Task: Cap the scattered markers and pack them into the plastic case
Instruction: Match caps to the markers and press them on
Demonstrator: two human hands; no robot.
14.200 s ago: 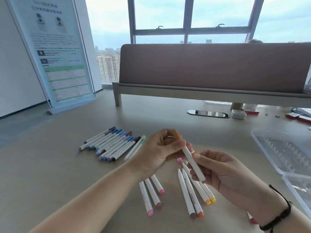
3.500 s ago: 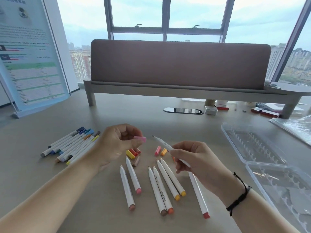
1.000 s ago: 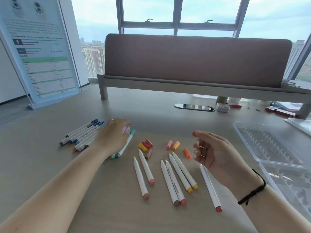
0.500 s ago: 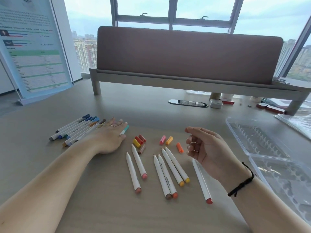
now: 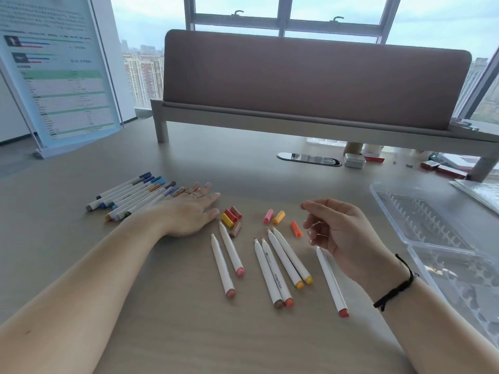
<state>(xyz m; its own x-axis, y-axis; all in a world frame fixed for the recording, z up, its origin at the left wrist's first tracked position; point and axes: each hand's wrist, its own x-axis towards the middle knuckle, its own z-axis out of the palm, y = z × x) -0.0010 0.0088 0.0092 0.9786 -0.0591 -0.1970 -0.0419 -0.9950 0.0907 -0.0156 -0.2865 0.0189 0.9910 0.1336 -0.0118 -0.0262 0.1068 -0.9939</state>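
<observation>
Several uncapped white markers (image 5: 272,268) lie side by side on the table in front of me. Beyond them lie loose caps: a yellow, red and brown cluster (image 5: 231,217), a pink and an orange pair (image 5: 273,216), and a single orange cap (image 5: 296,229). A row of capped markers (image 5: 129,195) lies at the left. My left hand (image 5: 189,209) rests flat, fingers spread, on the right end of that row. My right hand (image 5: 337,233) hovers empty above one uncapped marker (image 5: 331,284), fingers loosely curled. The clear plastic case (image 5: 432,225) lies open at the right.
A raised desk shelf with a padded divider (image 5: 310,76) spans the back. A cable grommet (image 5: 309,159) and a small white box (image 5: 354,160) sit under it. A standing sign (image 5: 56,74) is at the far left. Red items (image 5: 442,167) lie at the far right.
My left hand set the newly capped marker into the left row and now lies flat on it. My right hand, which held that marker earlier, is empty and hovering.
</observation>
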